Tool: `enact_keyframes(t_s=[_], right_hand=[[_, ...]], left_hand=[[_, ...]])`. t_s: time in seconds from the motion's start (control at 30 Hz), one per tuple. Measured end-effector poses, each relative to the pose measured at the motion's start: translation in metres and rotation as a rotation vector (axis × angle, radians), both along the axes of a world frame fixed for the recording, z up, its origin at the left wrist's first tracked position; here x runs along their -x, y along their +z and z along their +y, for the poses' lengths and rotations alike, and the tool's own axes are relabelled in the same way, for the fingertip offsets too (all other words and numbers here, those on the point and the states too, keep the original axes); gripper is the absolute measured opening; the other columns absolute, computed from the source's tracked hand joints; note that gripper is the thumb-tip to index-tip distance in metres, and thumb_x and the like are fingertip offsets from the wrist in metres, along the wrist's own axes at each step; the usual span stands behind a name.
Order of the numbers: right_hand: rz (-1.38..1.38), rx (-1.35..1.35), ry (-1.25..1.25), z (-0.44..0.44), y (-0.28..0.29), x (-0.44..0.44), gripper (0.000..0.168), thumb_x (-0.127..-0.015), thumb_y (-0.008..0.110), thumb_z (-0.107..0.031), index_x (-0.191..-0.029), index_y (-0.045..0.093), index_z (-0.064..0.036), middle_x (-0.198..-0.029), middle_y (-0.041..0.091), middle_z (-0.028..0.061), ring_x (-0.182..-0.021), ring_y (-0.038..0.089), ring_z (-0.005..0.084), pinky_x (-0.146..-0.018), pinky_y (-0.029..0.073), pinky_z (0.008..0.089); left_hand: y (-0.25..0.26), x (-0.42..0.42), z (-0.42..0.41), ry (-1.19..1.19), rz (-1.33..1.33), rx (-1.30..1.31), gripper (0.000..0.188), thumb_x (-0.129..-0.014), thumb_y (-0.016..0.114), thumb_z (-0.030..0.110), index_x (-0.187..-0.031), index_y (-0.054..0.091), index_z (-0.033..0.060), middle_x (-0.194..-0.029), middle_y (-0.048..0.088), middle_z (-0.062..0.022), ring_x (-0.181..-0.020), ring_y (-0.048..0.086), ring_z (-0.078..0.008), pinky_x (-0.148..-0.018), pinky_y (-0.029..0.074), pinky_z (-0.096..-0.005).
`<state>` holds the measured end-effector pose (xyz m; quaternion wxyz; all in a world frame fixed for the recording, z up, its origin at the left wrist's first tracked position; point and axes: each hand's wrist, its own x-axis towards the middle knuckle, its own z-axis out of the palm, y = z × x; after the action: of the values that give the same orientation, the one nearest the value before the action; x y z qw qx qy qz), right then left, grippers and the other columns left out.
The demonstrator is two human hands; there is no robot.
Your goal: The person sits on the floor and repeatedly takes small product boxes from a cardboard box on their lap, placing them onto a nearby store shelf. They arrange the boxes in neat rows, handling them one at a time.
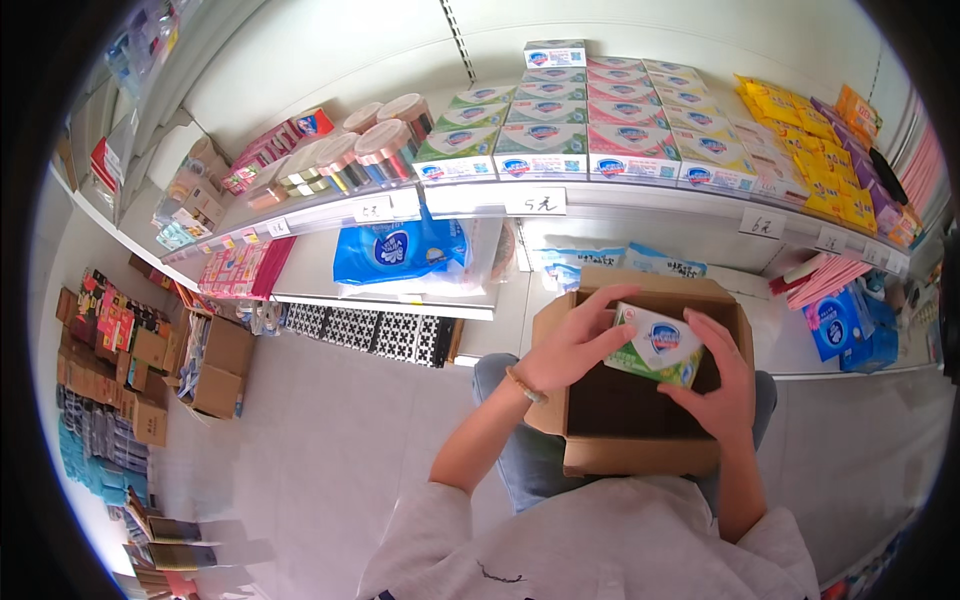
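A white and green boxed bar of soap is held above an open cardboard box that rests on my lap. My left hand, with a beaded bracelet at the wrist, grips the soap box at its left end. At its right end, my right hand holds it between thumb and fingers. The inside of the cardboard box looks dark, and its contents cannot be made out. On the shelf ahead stand stacked soap boxes in green, grey-green, pink and yellow. One more box lies on top at the back.
The shelf's front rail bears handwritten price tags. Clear jars stand left of the soap, yellow packets to the right. A blue wipes pack lies on the lower shelf. Filled cartons stand on the floor at left.
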<state>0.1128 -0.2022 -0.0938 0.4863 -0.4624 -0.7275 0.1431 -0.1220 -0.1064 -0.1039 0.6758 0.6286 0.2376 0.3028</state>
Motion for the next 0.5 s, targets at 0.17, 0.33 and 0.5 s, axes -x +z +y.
enact_keyframes(t_s=[0.17, 0.33, 0.5], right_hand=[[-0.372, -0.138, -0.090, 0.038, 0.039, 0.008, 0.076, -0.066, 0.083, 0.000, -0.137, 0.057, -0.005, -0.139, 0.060, 0.0143, -0.130, 0.054, 0.0353, -0.110, 0.043, 0.0441], [-0.507, -0.525, -0.155, 0.103, 0.139, 0.020, 0.068, -0.074, 0.078, 0.000, -0.139, 0.057, -0.011, -0.136, 0.062, 0.0113, -0.128, 0.055, 0.0336, -0.109, 0.042, 0.0459], [-0.451, -0.414, 0.029, 0.228, 0.191, 0.045, 0.052, -0.087, 0.071, -0.006, -0.137, 0.058, -0.013, -0.138, 0.061, 0.0110, -0.130, 0.055, 0.0323, -0.106, 0.046, 0.0428]], left_hand=[[0.057, 0.006, 0.006, 0.305, 0.250, -0.361, 0.048, -0.105, 0.056, 0.017, -0.150, 0.042, 0.0057, -0.096, 0.067, -0.0043, -0.090, 0.057, -0.0083, -0.079, 0.047, -0.0273], [0.131, 0.033, 0.086, 0.732, 0.253, -0.878, 0.039, -0.106, 0.052, 0.029, -0.131, 0.060, 0.0006, -0.107, 0.072, -0.0135, -0.100, 0.066, -0.0247, -0.091, 0.049, -0.0350], [0.106, 0.075, 0.224, 0.944, 0.950, -1.335, 0.047, -0.106, 0.044, 0.042, -0.138, 0.057, 0.0098, -0.143, 0.055, -0.0194, -0.133, 0.052, -0.0353, -0.108, 0.042, -0.0538]])
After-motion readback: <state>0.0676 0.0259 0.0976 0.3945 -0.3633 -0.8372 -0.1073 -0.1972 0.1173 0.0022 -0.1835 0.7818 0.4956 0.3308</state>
